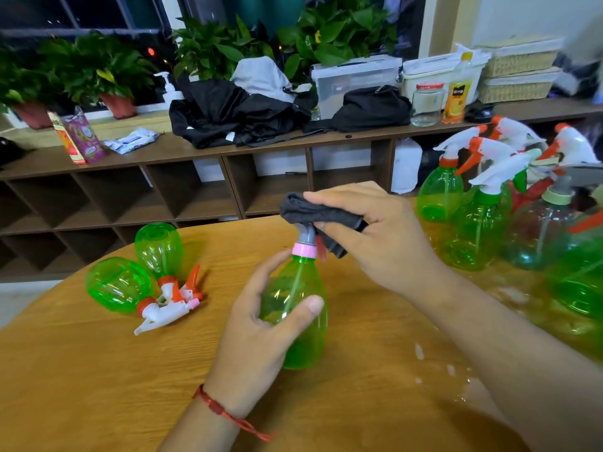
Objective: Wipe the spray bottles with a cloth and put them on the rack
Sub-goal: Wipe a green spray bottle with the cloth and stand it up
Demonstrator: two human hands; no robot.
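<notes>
The green spray bottle being worked on stands upright on the wooden counter, pretty much dead centre. The left hand is wrapped round its belly, thumb across the front and fingers curled behind. The right hand pinches a dark grey cloth bunched over the spray head, just above the pink collar, so I'd say the top is what's getting wiped.

Handling-wise, it's thin see-through plastic and looks empty or close to it, so it should be light and a bit squishy. Squeeze hard and the wall will probably dent. It's glossy too, and there are water spots on the counter to the right, so it could be slippery. I'd hold the belly for wiping, then lift by the neck under the collar, since that looks like the stiff bit.

Counts:
- One bottle in hand and one cloth.
- Two lying bottles on their sides at the left, touching each other, with orange-and-white triggers.
- On the right, a standing cluster of at least four bodies, mostly green and one clearer. The trigger heads overlap and the edge is blurry, so no exact number from me.

I can't tell which thing is the rack. There's a cubby shelf behind the counter, but that's only a guess.
</notes>
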